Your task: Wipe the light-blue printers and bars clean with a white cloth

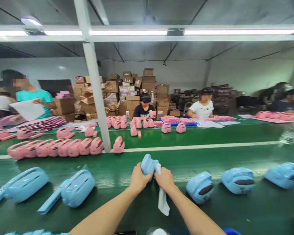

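Observation:
My left hand [138, 179] is closed round a small light-blue plastic case [147, 164], raised a little above the green table. My right hand [165, 178] grips a white cloth [163, 203] and presses part of it against the case; the rest of the cloth hangs down below the fingers. To the left lie two blue cases with long flat blue pieces beside them, the nearer a case [78, 188] with its flat piece [52, 198]. On the right stand a blue case [200, 187] with a dark oval panel, another blue case [237, 180] and a third blue case [282, 175].
Across the green table [210, 138] stands a row of pink cases [68, 147], near a white post [95, 98]. Several people sit or stand on the far side. Cardboard boxes [149, 80] are stacked behind them. A round white object [159, 231] shows at the bottom edge.

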Tool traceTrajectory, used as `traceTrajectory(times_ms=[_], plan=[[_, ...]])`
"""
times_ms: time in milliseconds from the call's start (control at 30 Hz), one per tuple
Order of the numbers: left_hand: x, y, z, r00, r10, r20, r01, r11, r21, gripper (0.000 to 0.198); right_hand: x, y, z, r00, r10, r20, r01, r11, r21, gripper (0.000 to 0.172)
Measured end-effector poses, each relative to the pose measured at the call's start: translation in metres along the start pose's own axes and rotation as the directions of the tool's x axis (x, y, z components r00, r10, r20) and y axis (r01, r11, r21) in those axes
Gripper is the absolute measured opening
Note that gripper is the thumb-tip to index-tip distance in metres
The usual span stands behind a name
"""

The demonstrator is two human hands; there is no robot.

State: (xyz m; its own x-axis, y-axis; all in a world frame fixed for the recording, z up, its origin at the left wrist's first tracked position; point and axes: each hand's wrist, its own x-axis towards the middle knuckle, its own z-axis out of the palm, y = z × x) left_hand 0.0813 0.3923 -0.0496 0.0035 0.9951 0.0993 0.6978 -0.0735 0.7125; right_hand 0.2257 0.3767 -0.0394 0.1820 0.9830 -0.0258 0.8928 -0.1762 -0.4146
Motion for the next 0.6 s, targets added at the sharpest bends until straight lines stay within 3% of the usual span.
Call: traceTrajectory(times_ms=[100,200,300,367,467,533,600], plan=[[0.003,-0.002,-0.001,0.998,0.031,0.057,-0.03,1.0,-0.005,0.045,-0.012,0.001,-0.019,0.999,-0.002,0.036,0.004,0.998,-0.068,0.029],[0.002,-0.01,-0.016,0.995,0.03,0.1,-0.027,0.999,-0.024,0.06,-0.028,0.018,-0.066,0.994,-0.086,0.065,0.096,0.983,-0.156,0.026],[-0.007,-0.014,-0.048,0.997,0.046,0.055,-0.043,0.997,-0.064,0.069,-0.043,0.057,-0.124,0.985,-0.144,0.094,0.165,0.948,-0.271,0.026],[-0.018,-0.008,-0.078,0.997,0.074,-0.012,-0.075,0.992,-0.106,0.068,-0.05,0.087,-0.151,0.98,-0.134,0.144,0.176,0.924,-0.339,0.026],[-0.053,0.016,-0.132,0.981,0.141,-0.133,-0.162,0.972,-0.17,0.065,-0.061,0.118,-0.164,0.977,-0.14,0.158,0.193,0.896,-0.401,0.025],[-0.094,0.037,-0.167,0.951,0.211,-0.227,-0.255,0.948,-0.188,0.061,-0.074,0.126,-0.164,0.977,-0.179,0.118,0.213,0.883,-0.419,0.025],[-0.15,0.052,-0.189,0.889,0.288,-0.355,-0.355,0.924,-0.142,0.054,-0.097,0.127,-0.171,0.97,-0.233,0.073,0.241,0.874,-0.421,0.024]])
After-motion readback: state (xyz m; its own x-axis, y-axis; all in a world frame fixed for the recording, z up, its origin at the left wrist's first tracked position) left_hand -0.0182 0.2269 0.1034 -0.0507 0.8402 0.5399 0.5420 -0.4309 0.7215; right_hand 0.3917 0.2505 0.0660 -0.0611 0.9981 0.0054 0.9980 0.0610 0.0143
